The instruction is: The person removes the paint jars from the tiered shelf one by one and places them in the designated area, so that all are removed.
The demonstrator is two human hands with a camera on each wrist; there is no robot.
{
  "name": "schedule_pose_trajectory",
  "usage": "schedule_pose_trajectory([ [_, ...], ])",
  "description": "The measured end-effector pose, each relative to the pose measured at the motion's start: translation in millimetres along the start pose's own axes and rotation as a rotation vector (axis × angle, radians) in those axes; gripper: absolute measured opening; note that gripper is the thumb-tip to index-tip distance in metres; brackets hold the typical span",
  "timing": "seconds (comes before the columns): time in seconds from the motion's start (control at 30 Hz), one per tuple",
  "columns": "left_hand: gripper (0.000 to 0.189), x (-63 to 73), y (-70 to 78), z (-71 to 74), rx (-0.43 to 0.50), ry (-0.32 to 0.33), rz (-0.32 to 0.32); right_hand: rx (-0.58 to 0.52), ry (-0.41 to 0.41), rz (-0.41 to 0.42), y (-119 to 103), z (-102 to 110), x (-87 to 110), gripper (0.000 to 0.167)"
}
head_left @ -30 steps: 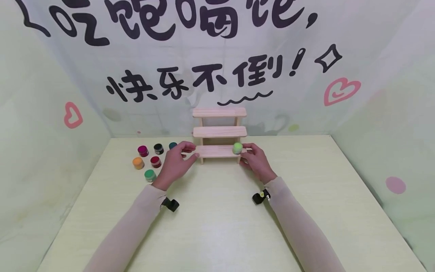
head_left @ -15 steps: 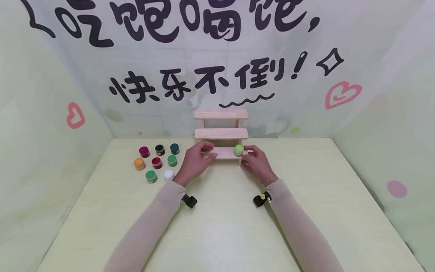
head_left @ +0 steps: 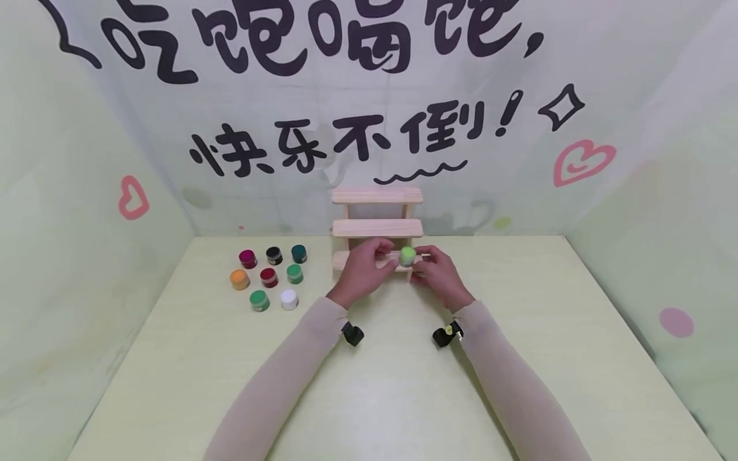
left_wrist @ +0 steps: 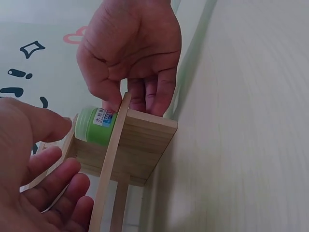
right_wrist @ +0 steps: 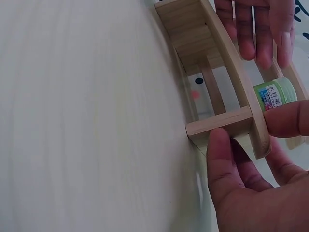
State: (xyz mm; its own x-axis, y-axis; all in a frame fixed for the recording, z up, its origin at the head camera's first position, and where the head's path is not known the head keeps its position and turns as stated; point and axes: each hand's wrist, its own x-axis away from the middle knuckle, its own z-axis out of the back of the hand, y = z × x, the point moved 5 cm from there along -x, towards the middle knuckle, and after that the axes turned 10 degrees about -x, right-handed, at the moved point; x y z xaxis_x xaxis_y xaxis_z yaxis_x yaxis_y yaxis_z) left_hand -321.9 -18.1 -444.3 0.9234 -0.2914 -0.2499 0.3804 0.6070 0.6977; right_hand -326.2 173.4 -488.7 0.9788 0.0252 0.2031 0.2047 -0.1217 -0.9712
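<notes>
A three-tier wooden display stand stands at the back of the table. One small jar with a light green lid sits upright near the right end of its lowest step; its printed label shows in both wrist views. My right hand grips that end of the stand. In the right wrist view, the thumb lies against the stand's leg and the index finger lies at the step's top beside the jar. My left hand reaches over the lowest step, fingers loosely bent, close to the jar with a small gap.
Several small paint jars stand on the table to the left, among them an orange jar, a white jar, a black jar and a dark red jar. A printed cloth backdrop rises right behind the stand.
My left hand has moved right along the lowest step toward the light green jar, uncovering the paint jars on the left. My right hand stays at the stand's right end.
</notes>
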Motion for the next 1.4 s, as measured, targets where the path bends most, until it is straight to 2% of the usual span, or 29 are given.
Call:
schedule_pose_trajectory([
  [0.33, 0.043, -9.7, 12.4, -14.3, -0.013, -0.026, 0.009, -0.055, 0.01, 0.006, 1, 4, -0.2, 0.042],
  [0.43, 0.046, -10.7, 15.1, -17.2, -0.041, -0.04, 0.007, -0.053, 0.015, 0.007, 2, 3, 0.0, 0.042],
  [0.6, 0.04, -11.5, 15.2, -22.3, -0.107, -0.041, 0.01, -0.048, 0.02, 0.018, 2, 2, 0.3, 0.042],
  [0.73, 0.035, -11.7, 14.5, -23.7, -0.094, -0.041, 0.021, -0.058, 0.029, 0.029, 2, 2, 0.1, 0.041],
  [0.93, 0.033, -8.4, 11.4, -20.8, -0.054, -0.049, 0.046, -0.075, 0.026, 0.028, 4, 2, 0.0, 0.042],
  [1.1, 0.033, -3.1, 2.6, -16.1, -0.028, -0.02, 0.04, -0.069, 0.03, 0.015, 6, 1, -0.1, 0.042],
  [1.3, 0.041, 7.2, -1.9, -4.0, 0.067, 0.007, 0.032, -0.051, 0.026, 0.036, 8, 2, -3.5, 0.044],
  [1.4, 0.042, 12.3, -3.2, 2.2, 0.07, 0.008, 0.045, -0.052, 0.03, 0.043, 7, 2, -4.0, 0.044],
])
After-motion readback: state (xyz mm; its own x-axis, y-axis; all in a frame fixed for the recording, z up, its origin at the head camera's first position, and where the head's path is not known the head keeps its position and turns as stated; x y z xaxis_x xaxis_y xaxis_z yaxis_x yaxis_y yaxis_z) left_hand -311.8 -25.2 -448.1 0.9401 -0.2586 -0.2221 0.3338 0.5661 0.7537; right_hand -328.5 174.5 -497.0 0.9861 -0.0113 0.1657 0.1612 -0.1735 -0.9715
